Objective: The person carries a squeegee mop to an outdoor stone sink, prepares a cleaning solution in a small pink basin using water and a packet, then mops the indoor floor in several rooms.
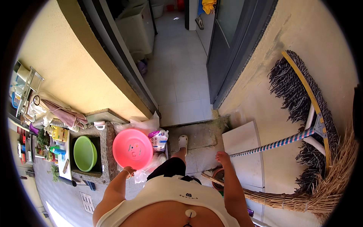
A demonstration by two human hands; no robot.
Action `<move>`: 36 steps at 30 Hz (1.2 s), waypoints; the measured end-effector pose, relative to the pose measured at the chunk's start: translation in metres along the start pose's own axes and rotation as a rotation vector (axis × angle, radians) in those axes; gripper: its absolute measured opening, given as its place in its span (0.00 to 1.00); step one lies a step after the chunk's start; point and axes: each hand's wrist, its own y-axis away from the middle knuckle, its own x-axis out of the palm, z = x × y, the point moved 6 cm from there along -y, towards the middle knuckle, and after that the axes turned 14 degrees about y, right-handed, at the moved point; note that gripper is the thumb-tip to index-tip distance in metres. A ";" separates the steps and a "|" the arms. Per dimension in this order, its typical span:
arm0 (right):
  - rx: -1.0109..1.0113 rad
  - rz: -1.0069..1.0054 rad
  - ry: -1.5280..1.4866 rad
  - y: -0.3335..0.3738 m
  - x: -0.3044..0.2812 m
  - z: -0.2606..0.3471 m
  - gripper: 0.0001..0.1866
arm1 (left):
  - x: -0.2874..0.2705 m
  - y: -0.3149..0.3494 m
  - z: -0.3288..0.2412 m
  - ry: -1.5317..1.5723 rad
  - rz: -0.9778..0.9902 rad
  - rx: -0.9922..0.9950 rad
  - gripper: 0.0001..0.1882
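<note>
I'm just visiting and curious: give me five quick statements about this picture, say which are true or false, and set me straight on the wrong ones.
1. The left hand is at the rim of the pink basin. True.
2. The green basin hangs on the wall. False: it sits inside the stone sink.
3. The straw broom is on the person's right. True.
4. The mop has a plain red handle. False: the handle is striped.
5. The door ahead is closed. False: it stands open.
</note>
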 end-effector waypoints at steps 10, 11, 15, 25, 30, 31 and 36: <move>-0.111 0.074 0.478 -0.210 -0.034 0.206 0.10 | -0.012 -0.114 -0.311 -0.127 -0.014 0.340 0.23; -0.131 0.032 0.400 -0.227 -0.038 0.224 0.10 | -0.014 -0.112 -0.369 -0.268 -0.101 0.520 0.23; -0.077 0.038 0.348 -0.299 -0.039 0.300 0.14 | -0.013 -0.082 -0.594 -0.359 -0.070 0.753 0.23; -0.412 0.161 0.698 -0.509 0.016 0.518 0.16 | -0.075 -0.105 -0.843 -0.725 -0.036 0.569 0.26; -0.428 -0.017 0.822 -0.542 0.011 0.659 0.15 | -0.126 -0.140 -0.794 -0.587 0.039 0.371 0.28; -0.416 -0.023 0.835 -0.555 0.014 0.681 0.16 | -0.141 -0.156 -0.773 -0.542 0.011 0.313 0.28; -0.417 -0.078 0.886 -0.644 0.006 0.764 0.20 | -0.175 -0.178 -0.726 -0.338 -0.130 0.039 0.24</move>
